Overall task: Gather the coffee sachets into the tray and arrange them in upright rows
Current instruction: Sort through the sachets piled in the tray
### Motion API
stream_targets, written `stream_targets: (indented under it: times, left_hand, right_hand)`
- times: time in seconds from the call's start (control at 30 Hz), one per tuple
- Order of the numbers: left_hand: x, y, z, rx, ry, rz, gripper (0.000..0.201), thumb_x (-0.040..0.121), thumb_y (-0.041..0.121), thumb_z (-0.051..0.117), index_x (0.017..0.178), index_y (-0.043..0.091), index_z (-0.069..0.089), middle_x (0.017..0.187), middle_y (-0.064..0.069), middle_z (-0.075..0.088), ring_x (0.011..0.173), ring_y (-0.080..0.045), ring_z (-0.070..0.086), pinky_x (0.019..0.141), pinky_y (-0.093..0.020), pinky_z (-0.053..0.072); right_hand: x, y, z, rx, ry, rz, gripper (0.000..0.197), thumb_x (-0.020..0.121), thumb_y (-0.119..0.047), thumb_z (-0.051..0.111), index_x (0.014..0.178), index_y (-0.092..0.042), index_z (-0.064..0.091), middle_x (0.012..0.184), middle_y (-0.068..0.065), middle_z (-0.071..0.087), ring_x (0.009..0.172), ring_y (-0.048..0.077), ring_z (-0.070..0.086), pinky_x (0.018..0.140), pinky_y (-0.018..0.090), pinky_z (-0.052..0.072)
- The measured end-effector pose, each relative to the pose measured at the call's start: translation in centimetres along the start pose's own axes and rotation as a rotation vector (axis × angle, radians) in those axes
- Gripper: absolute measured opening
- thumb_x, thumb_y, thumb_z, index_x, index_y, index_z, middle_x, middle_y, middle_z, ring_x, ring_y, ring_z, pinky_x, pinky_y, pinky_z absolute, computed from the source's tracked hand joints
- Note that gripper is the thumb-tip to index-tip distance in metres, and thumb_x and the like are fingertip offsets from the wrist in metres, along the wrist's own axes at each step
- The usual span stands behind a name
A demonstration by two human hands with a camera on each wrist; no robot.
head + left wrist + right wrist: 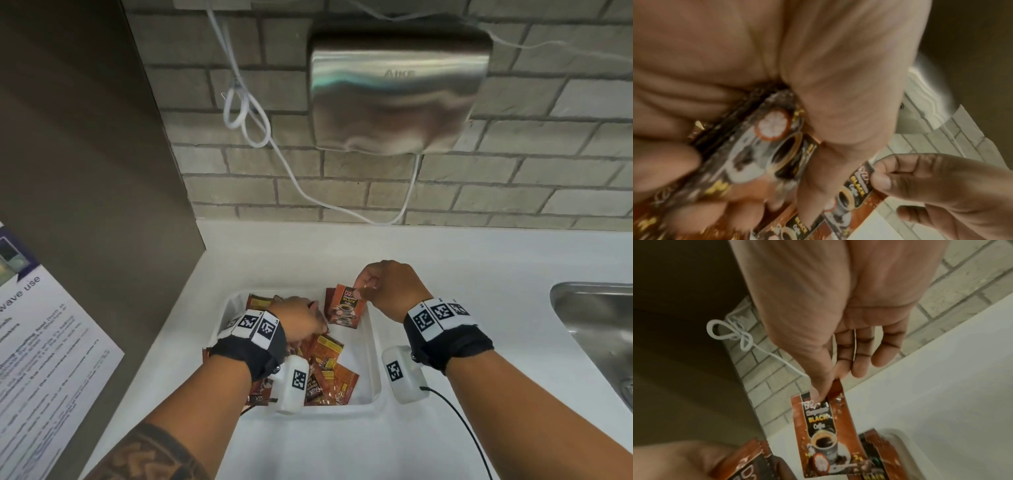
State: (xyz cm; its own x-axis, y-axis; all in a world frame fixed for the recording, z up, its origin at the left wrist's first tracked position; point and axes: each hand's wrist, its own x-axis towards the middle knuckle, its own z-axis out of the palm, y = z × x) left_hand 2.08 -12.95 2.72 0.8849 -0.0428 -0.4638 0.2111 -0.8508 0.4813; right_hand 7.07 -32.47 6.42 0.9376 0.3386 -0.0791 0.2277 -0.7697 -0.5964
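Right hand (383,287): thumb and forefinger clamped on the top edge of one coffee sachet (344,306), which hangs upright over the far end of the white tray (375,370), just beside a few sachets already standing on edge (877,449).

Left hand (301,320): fingers (668,164) curled round another sachet (756,154), down among the loose heap (329,370) at the near end of the tray.

Risk (judgement): the pinch takes only the thin seal, so the hanging sachet may swing or slip on release and knock the standing ones over; nothing visibly props them.

Views: head view shows tray, heap and desk (479,267); only the right wrist view shows the standing sachets' edges. Left wrist view shows that grip close, but blurred.
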Motion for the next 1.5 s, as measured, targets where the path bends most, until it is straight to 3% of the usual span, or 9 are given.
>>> stream_targets:
  times: [0.13, 0.2, 0.3, 0.5, 0.6, 0.77, 1.2, 1.33, 1.5]
  left_hand:
    - [1.1, 0.7, 2.3, 0.148, -0.149, 0.036, 0.047, 0.083, 0.046, 0.065, 0.114, 0.011, 0.067, 0.107, -0.007, 0.068, 0.101, -0.025, 0.065, 0.089, -0.039, 0.055]
    - [1.9, 1.4, 3.3, 0.172, -0.169, 0.063, 0.048, 0.082, 0.048, 0.064, 0.114, 0.014, 0.068, 0.112, -0.008, 0.067, 0.105, -0.026, 0.063, 0.095, -0.042, 0.053]
    - [2.9, 2.3, 3.8, 0.225, -0.172, 0.047, 0.045, 0.091, 0.045, 0.062, 0.117, 0.009, 0.067, 0.113, -0.010, 0.069, 0.094, -0.022, 0.062, 0.085, -0.032, 0.051]
    - [4.5, 2.7, 4.2, 0.187, -0.227, -0.014, 0.038, 0.093, 0.036, 0.059, 0.103, 0.002, 0.074, 0.086, -0.009, 0.075, 0.062, -0.020, 0.059, 0.055, -0.024, 0.045]
    - [4.9, 2.8, 4.2, 0.164, -0.228, -0.023, 0.038, 0.093, 0.036, 0.060, 0.105, 0.003, 0.074, 0.079, -0.008, 0.073, 0.056, -0.018, 0.057, 0.056, -0.024, 0.046]
    - [5.3, 2.8, 4.4, 0.146, -0.213, -0.055, 0.036, 0.095, 0.036, 0.060, 0.074, 0.009, 0.067, 0.062, -0.001, 0.063, 0.049, -0.016, 0.053, 0.054, -0.024, 0.045]
    - [5.0, 2.6, 4.6, 0.069, -0.210, -0.080, 0.030, 0.093, 0.039, 0.063, 0.089, 0.010, 0.069, 0.067, 0.000, 0.067, 0.050, -0.016, 0.055, 0.051, -0.023, 0.045]
    - [4.5, 2.9, 4.4, 0.071, -0.208, -0.081, 0.031, 0.095, 0.037, 0.062, 0.078, 0.011, 0.064, 0.064, 0.000, 0.064, 0.049, -0.014, 0.052, 0.050, -0.023, 0.044]
    - [4.0, 2.7, 4.1, 0.052, -0.222, -0.060, 0.028, 0.093, 0.033, 0.062, 0.092, 0.006, 0.070, 0.075, -0.004, 0.071, 0.053, -0.017, 0.056, 0.055, -0.025, 0.046]
  right_hand:
    - [0.9, 1.1, 2.1, -0.077, -0.029, 0.053, 0.004, 0.084, -0.022, 0.073, 0.085, -0.026, 0.073, 0.084, -0.013, 0.056, 0.086, 0.009, 0.056, 0.059, 0.016, 0.037]
    - [1.3, 1.2, 2.9, -0.101, -0.054, 0.086, 0.007, 0.084, -0.022, 0.073, 0.081, -0.028, 0.070, 0.084, -0.010, 0.059, 0.083, 0.010, 0.058, 0.055, 0.014, 0.035]
    - [2.0, 1.4, 3.6, -0.149, -0.098, 0.115, 0.013, 0.084, -0.020, 0.073, 0.076, -0.029, 0.067, 0.083, -0.010, 0.062, 0.081, 0.009, 0.059, 0.055, 0.016, 0.037]
    - [3.0, 1.7, 4.3, -0.184, -0.152, 0.152, 0.022, 0.083, -0.015, 0.073, 0.070, -0.030, 0.064, 0.076, -0.015, 0.058, 0.075, 0.006, 0.057, 0.053, 0.014, 0.035]
    - [3.4, 1.8, 4.2, -0.176, -0.160, 0.164, 0.020, 0.082, -0.014, 0.073, 0.072, -0.029, 0.065, 0.079, -0.013, 0.061, 0.073, 0.005, 0.058, 0.052, 0.013, 0.035]
    - [3.7, 2.2, 4.3, -0.136, -0.132, 0.174, 0.019, 0.081, -0.015, 0.075, 0.073, -0.028, 0.064, 0.077, -0.013, 0.062, 0.071, 0.005, 0.060, 0.052, 0.014, 0.037]
    - [3.9, 2.8, 5.0, -0.081, -0.068, 0.166, 0.024, 0.078, -0.015, 0.079, 0.074, -0.028, 0.059, 0.077, -0.013, 0.057, 0.065, -0.001, 0.051, 0.050, 0.014, 0.033]
    - [3.8, 2.8, 4.9, -0.101, -0.084, 0.151, 0.023, 0.079, -0.016, 0.077, 0.075, -0.028, 0.058, 0.075, -0.013, 0.057, 0.063, 0.000, 0.050, 0.049, 0.014, 0.032]
    - [3.4, 2.7, 4.5, -0.081, -0.070, 0.133, 0.023, 0.079, -0.017, 0.078, 0.076, -0.028, 0.059, 0.076, -0.014, 0.056, 0.065, 0.000, 0.051, 0.050, 0.014, 0.032]
